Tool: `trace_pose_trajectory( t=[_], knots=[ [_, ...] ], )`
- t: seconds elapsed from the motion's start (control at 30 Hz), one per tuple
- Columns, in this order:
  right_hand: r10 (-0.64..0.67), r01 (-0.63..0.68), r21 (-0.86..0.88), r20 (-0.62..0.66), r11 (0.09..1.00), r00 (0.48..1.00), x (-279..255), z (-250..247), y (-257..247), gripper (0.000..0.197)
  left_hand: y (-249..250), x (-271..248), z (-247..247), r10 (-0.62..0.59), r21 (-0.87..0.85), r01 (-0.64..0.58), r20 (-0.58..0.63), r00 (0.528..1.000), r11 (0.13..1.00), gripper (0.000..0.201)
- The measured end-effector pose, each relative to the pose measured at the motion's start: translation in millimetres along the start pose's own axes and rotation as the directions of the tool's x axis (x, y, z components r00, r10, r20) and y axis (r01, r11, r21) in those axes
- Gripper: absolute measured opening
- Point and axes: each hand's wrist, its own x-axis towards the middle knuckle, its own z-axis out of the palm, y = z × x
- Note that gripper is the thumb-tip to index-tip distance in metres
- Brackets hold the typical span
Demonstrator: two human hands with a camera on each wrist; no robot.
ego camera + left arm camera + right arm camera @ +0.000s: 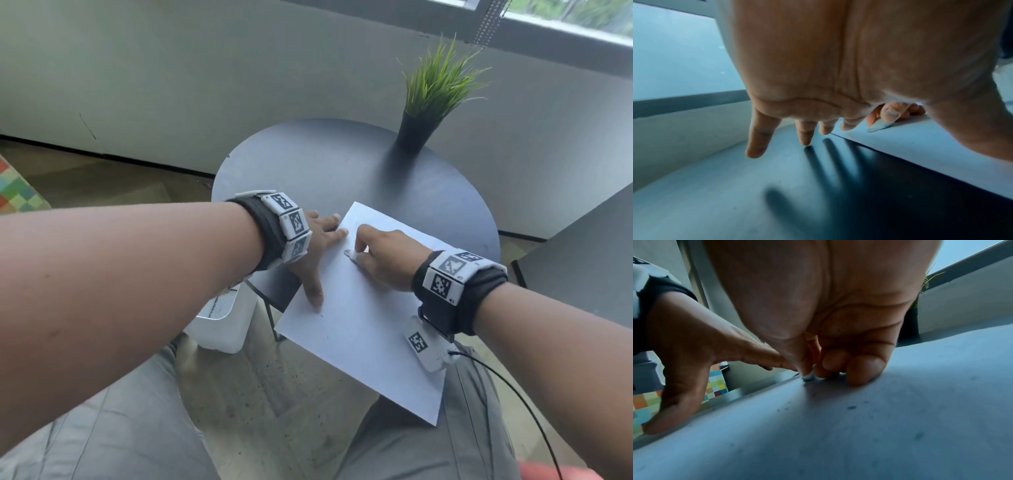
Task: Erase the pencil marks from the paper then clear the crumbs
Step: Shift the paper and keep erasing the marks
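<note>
White paper point(359, 329) lies at an angle on the near part of a round dark table point(342, 164), its near corner overhanging the table's near edge above the person's lap. Faint pencil marks point(358, 219) show close to the sheet's far corner, and small dark crumbs point(852, 407) are scattered over the sheet nearer the person.

At the sheet's left edge the left hand point(313, 250) is spread flat with its fingers straight: the thumb presses the paper near the table's near edge, the index fingertip rests on the sheet's left edge, and the other fingers reach onto bare tabletop just beside it. It grips nothing.

On the far half of the sheet the right hand point(387, 257) has its fingers curled, pinching a small pale eraser point(350, 254) between thumb and fingertips. The eraser's tip touches the paper, just right of the left index finger. In the left wrist view the eraser point(878, 126) looks like a flat pale wedge under the thumb.

Toward the table's far right edge a black pot holds a green grass-like plant point(438, 82), well apart from the paper. A white bin point(222, 318) stands on the floor below the table's near left edge.
</note>
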Motion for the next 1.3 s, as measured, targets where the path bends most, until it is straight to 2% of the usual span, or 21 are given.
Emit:
trace_pose_trajectory(
  t=[0.13,0.2,0.27,0.3,0.37,0.43,0.5,0.57,0.6,0.63,0.73,0.8,0.9,0.93,1.03,1.07,1.13,1.2,1.23,1.3],
  knots=[
    [0.001,-0.001,-0.004,-0.011,1.0,1.0,-4,-2,-4,0.023,6,-6,5,0.048,-0.02,-0.05,-0.058,0.997,0.999,0.129],
    [-0.147,0.147,-0.047,-0.002,0.988,0.989,-9,4,-15,0.019,5,-9,7,0.065,-0.022,-0.066,-0.062,0.996,0.998,0.128],
    [-0.314,0.317,-0.082,0.052,0.945,0.948,-17,9,-25,0.014,3,-9,8,0.09,0.013,-0.09,-0.059,0.994,0.996,0.129],
    [-0.312,0.316,-0.085,0.056,0.945,0.948,-15,6,-23,0.016,2,-8,8,0.095,0.026,-0.093,-0.05,0.994,0.995,0.129],
    [-0.159,0.16,-0.121,0.014,0.98,0.987,-4,-6,-12,0.021,1,-6,9,0.089,0.013,-0.089,-0.03,0.996,0.996,0.132],
    [-0.06,0.053,-0.189,-0.032,0.981,0.998,0,-11,-6,0.019,1,-4,8,0.079,0.018,-0.079,-0.015,0.997,0.997,0.135],
    [-0.141,0.14,-0.23,0.014,0.963,0.99,-9,-6,-20,0.016,1,-4,7,0.077,0.019,-0.077,-0.01,0.997,0.997,0.136],
    [-0.286,0.308,-0.228,0.124,0.924,0.95,-25,2,-36,0.014,3,-5,6,0.083,0.038,-0.082,-0.009,0.997,0.996,0.134],
    [-0.307,0.335,-0.212,0.155,0.918,0.939,-27,3,-35,0.013,4,-6,6,0.083,0.049,-0.083,-0.011,0.996,0.995,0.132],
    [-0.275,0.302,-0.207,0.146,0.931,0.95,-24,-2,-30,0.017,4,-6,6,0.081,0.055,-0.08,-0.019,0.997,0.995,0.131],
    [-0.102,0.1,-0.214,0.001,0.972,0.995,-8,-14,-7,0.023,3,-2,9,0.072,0.051,-0.071,-0.024,0.997,0.996,0.135],
    [-0.138,0.136,-0.216,0.006,0.967,0.99,-14,-7,-15,0.015,0,1,10,0.072,0.04,-0.072,-0.013,0.997,0.997,0.137],
    [-0.317,0.337,-0.181,0.129,0.924,0.94,-29,6,-31,0.01,0,4,9,0.083,0.06,-0.083,-0.007,0.996,0.995,0.138],
    [-0.306,0.325,-0.185,0.122,0.928,0.944,-28,2,-28,0.012,0,4,9,0.081,0.059,-0.081,-0.005,0.997,0.995,0.138],
    [-0.12,0.12,-0.215,0.014,0.969,0.993,-16,-13,-10,0.018,0,8,11,0.069,0.059,-0.069,0.01,0.998,0.996,0.138],
    [-0.103,0.103,-0.215,0.009,0.971,0.995,-17,-12,-12,0.015,0,9,10,0.07,0.057,-0.071,0.014,0.997,0.996,0.138],
    [-0.183,0.192,-0.21,0.062,0.959,0.981,-27,-3,-29,0.017,1,9,10,0.073,0.05,-0.074,0.02,0.997,0.996,0.137],
    [-0.304,0.33,-0.177,0.16,0.927,0.939,-38,7,-38,0.011,1,10,10,0.069,0.064,-0.07,0.017,0.997,0.995,0.137],
    [-0.296,0.323,-0.157,0.177,0.933,0.939,-38,5,-35,0.013,2,10,10,0.07,0.065,-0.071,0.015,0.997,0.995,0.136],
    [-0.172,0.186,-0.168,0.096,0.968,0.98,-24,-4,-14,0.022,3,10,10,0.071,0.051,-0.072,0.016,0.997,0.996,0.134]
  ],
)
